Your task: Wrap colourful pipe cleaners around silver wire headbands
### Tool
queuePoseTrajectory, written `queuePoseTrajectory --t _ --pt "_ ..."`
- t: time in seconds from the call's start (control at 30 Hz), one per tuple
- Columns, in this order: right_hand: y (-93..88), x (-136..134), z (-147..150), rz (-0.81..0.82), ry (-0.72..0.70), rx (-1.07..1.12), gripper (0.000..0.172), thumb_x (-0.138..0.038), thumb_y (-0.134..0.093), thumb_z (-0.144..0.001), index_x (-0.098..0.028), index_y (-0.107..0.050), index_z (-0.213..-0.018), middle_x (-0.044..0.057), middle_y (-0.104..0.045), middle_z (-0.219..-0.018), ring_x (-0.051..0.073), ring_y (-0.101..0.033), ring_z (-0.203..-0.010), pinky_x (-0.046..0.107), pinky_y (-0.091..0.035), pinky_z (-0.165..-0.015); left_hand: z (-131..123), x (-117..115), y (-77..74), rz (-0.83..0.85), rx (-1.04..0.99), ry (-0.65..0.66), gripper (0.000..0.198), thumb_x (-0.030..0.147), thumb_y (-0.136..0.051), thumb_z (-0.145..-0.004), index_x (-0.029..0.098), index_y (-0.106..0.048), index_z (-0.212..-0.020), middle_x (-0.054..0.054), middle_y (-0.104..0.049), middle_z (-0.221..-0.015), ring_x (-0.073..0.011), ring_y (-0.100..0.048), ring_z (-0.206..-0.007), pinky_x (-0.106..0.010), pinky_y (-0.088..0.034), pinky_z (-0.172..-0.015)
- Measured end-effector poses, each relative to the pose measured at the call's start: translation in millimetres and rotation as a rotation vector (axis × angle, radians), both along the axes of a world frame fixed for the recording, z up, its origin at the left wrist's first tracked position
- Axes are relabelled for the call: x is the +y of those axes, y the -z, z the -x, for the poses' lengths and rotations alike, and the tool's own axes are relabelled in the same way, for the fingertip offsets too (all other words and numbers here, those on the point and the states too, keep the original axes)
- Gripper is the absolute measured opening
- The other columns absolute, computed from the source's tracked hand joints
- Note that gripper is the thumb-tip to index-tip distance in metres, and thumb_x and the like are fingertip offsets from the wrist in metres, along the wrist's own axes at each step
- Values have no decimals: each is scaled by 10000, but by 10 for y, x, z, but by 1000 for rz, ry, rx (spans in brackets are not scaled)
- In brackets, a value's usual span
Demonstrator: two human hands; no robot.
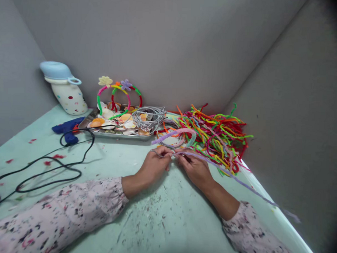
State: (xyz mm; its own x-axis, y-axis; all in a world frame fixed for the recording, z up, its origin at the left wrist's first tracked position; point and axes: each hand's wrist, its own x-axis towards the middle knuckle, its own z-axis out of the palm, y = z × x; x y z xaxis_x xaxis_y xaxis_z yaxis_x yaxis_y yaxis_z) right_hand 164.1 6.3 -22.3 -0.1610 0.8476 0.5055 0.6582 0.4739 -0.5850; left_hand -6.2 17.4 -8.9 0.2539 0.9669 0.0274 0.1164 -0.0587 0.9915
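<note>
My left hand is closed in a pinch on a thin grey wire, part of a hoop partly wrapped in fuzzy stem. The wrapped part of the hoop arches above my fingers in purple, pink and pale teal. Close beside it, my right hand pinches a long lavender pipe cleaner against the wire. The pipe cleaner's free end trails to the right, past the table's edge. My fingers hide the exact spot where it meets the wire.
Behind my right hand lies a heap of colourful pipe cleaners. A metal tray holds shells, a coil of grey wire and finished flower hoops. To the left are a blue glue gun, its black cord and a white bottle.
</note>
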Motion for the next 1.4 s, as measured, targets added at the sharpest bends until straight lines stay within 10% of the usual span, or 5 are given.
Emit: queuePoseTrajectory --t 0.73,1.4 --pt "-6 0 37 404 -8 498 232 -416 -650 -830 -186 -675 -832 24 -673 -687 168 -629 -602 264 -501 -548 0 -24 -99 -138 156 -3 142 165 -587 -776 142 -713 -837 -46 -720 -776 -144 -624 -675 -242 -467 -603" --pt "-103 -27 78 451 -38 553 241 -422 -648 -815 -185 -635 -777 -10 -626 -598 132 -569 -517 243 -475 -514 73 -36 -95 -485 379 0 145 182 -612 -816 190 -753 -852 -23 -738 -832 -129 -630 -673 -257 -480 -646"
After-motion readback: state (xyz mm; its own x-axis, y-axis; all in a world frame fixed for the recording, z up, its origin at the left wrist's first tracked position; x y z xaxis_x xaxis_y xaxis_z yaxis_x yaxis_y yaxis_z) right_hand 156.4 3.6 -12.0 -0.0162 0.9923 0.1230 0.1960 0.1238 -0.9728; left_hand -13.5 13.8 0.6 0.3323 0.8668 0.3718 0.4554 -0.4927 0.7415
